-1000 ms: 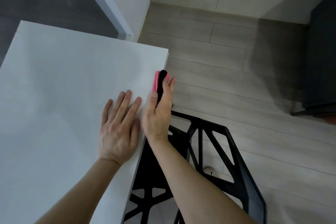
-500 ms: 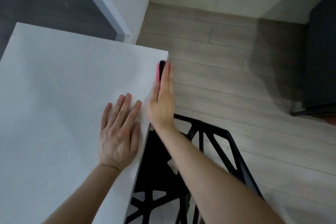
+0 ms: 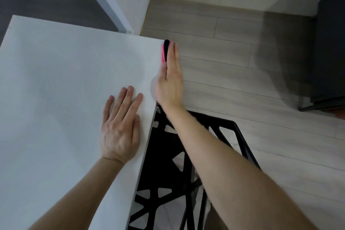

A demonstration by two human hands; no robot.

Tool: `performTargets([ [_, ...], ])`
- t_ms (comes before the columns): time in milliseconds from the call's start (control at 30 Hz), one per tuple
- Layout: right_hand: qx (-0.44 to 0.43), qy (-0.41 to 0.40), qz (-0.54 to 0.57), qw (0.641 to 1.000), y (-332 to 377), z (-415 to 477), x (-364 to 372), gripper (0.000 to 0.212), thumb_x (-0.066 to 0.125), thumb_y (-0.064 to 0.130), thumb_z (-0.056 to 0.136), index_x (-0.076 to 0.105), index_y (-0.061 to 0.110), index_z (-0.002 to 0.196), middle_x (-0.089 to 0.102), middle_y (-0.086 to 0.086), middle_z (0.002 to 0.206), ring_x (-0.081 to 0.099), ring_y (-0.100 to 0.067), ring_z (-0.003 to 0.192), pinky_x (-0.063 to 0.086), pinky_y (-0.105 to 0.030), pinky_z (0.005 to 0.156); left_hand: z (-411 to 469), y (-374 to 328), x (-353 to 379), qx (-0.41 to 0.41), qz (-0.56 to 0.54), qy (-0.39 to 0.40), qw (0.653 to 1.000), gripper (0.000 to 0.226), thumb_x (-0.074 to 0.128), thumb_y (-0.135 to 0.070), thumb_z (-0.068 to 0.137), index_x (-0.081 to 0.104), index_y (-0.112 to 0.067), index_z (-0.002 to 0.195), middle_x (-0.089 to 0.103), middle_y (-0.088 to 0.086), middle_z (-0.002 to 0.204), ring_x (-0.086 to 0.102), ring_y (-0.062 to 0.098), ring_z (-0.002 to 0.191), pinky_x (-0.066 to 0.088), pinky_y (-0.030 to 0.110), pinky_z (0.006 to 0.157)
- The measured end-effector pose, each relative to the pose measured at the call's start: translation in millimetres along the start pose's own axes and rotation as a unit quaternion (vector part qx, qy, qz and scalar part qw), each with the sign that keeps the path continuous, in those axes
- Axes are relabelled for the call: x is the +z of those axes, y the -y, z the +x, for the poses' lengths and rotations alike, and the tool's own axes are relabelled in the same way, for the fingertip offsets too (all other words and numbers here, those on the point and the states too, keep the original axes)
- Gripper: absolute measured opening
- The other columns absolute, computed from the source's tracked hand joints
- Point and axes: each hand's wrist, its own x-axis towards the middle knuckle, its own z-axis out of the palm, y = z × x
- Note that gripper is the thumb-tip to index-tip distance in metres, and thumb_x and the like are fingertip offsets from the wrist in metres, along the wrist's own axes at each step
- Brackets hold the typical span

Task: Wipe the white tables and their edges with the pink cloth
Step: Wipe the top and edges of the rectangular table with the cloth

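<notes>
**Edge pass: cloth at far corner**

My right hand (image 3: 170, 84) has slid forward along the right edge of the surface (image 3: 65, 80). The pink cloth (image 3: 163, 53) now sits at the far corner, its long axis along the edge. My straight fingers (image 3: 172, 56) press it there from the outside without clasping it. My left hand (image 3: 119, 129) rests flat and released, nearer me. Judgement: the next stroke must reverse or round the corner.

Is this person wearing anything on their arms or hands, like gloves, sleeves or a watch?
Nothing shows. The left forearm and right forearm are bare, no sleeve in view. The left hand and right hand have no gloves; no ring, watch or bracelet can be seen.
</notes>
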Motion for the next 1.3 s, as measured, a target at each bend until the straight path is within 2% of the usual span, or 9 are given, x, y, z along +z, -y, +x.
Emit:
performTargets([
  [167, -0.03, 0.078, 0.057, 0.995, 2, -136, -14, 0.055, 0.029, 0.016, 0.12, 0.016, 0.024, 0.173, 0.009, 0.016, 0.18, 0.009, -0.004, 0.165, 0.026, -0.044, 0.134, -1, 0, 1, -0.002, 0.001, 0.004, 1.0, 0.055, 0.043, -0.008, 0.104, 0.05, -0.005, 0.159, 0.037, 0.014, 0.172, 0.028, 0.03, 0.164, 0.027, 0.066, 0.127],
  [433, 0.002, 0.018, 0.023, 1.0, 7, 1, -9, 0.056, 0.03, 0.015, 0.116, 0.023, 0.02, 0.172, 0.018, 0.003, 0.18, 0.017, -0.009, 0.164, 0.011, -0.004, 0.121, 0, 0, 1, 0.001, -0.004, 0.002, 1.0, 0.054, 0.038, -0.009, 0.106, 0.051, -0.003, 0.157, 0.039, 0.013, 0.171, 0.028, 0.028, 0.164, 0.025, 0.064, 0.128],
  [567, -0.036, 0.089, 0.065, 0.993, 3, -134, -16, 0.055, 0.031, 0.016, 0.12, 0.017, 0.023, 0.173, 0.009, 0.013, 0.18, 0.009, -0.005, 0.165, 0.016, -0.029, 0.134, 0, -1, -1, -0.013, -0.019, -0.008, 1.0, 0.055, 0.036, -0.005, 0.104, 0.049, 0.0, 0.158, 0.04, 0.013, 0.171, 0.029, 0.027, 0.164, 0.026, 0.064, 0.128],
  [633, -0.043, 0.131, 0.062, 0.989, -2, -177, -27, 0.057, 0.032, 0.015, 0.119, 0.014, 0.029, 0.172, 0.005, 0.018, 0.18, 0.006, -0.003, 0.165, 0.017, -0.03, 0.134, 0, 0, 0, -0.023, -0.026, -0.019, 0.999, 0.053, 0.036, -0.004, 0.103, 0.053, 0.001, 0.154, 0.044, 0.014, 0.168, 0.032, 0.03, 0.162, 0.026, 0.063, 0.129],
  [733, -0.034, 0.103, 0.054, 0.993, -4, -107, -24, 0.056, 0.034, 0.015, 0.119, 0.02, 0.022, 0.172, 0.015, 0.009, 0.18, 0.013, -0.004, 0.165, 0.015, -0.025, 0.134, -1, 2, 0, -0.041, -0.004, -0.048, 0.998, 0.05, 0.045, 0.002, 0.096, 0.063, -0.002, 0.142, 0.056, 0.017, 0.153, 0.05, 0.039, 0.146, 0.033, 0.059, 0.123],
  [833, -0.021, 0.041, 0.015, 0.999, -2, -13, -12, 0.056, 0.035, 0.013, 0.116, 0.024, 0.016, 0.171, 0.02, -0.001, 0.179, 0.017, -0.012, 0.165, 0.009, -0.007, 0.125, -2, -1, 1, -0.061, 0.02, -0.082, 0.995, 0.048, 0.053, 0.003, 0.09, 0.068, -0.006, 0.135, 0.06, 0.017, 0.134, 0.057, 0.039, 0.122, 0.038, 0.055, 0.114],
  [967, -0.025, 0.036, 0.074, 0.996, 1, -97, -6, 0.055, 0.034, 0.015, 0.118, 0.022, 0.018, 0.172, 0.015, 0.005, 0.181, 0.009, -0.002, 0.164, 0.009, -0.009, 0.126, -4, 1, 2, -0.056, 0.027, -0.12, 0.991, 0.043, 0.058, 0.009, 0.084, 0.071, -0.004, 0.123, 0.065, 0.015, 0.115, 0.059, 0.038, 0.108, 0.041, 0.049, 0.111],
  [1100, -0.016, 0.154, 0.081, 0.985, -3, -246, -26, 0.058, 0.034, 0.018, 0.119, 0.015, 0.023, 0.173, 0.006, 0.019, 0.18, 0.004, 0.001, 0.164, 0.012, -0.022, 0.133, -28, -7, -13, -0.088, -0.006, -0.119, 0.989, 0.053, 0.051, 0.018, 0.077, 0.071, -0.004, 0.121, 0.07, 0.011, 0.118, 0.063, 0.036, 0.117, 0.043, 0.046, 0.113],
  [1300, -0.012, 0.065, 0.028, 0.997, -4, -106, -15, 0.055, 0.038, 0.015, 0.118, 0.024, 0.013, 0.171, 0.02, -0.002, 0.179, 0.016, -0.011, 0.165, 0.009, -0.005, 0.124, -176, -22, -40, -0.088, -0.001, -0.043, 0.995, 0.035, 0.056, 0.005, 0.1, 0.07, -0.003, 0.131, 0.067, 0.013, 0.139, 0.057, 0.035, 0.14, 0.041, 0.057, 0.116],
])
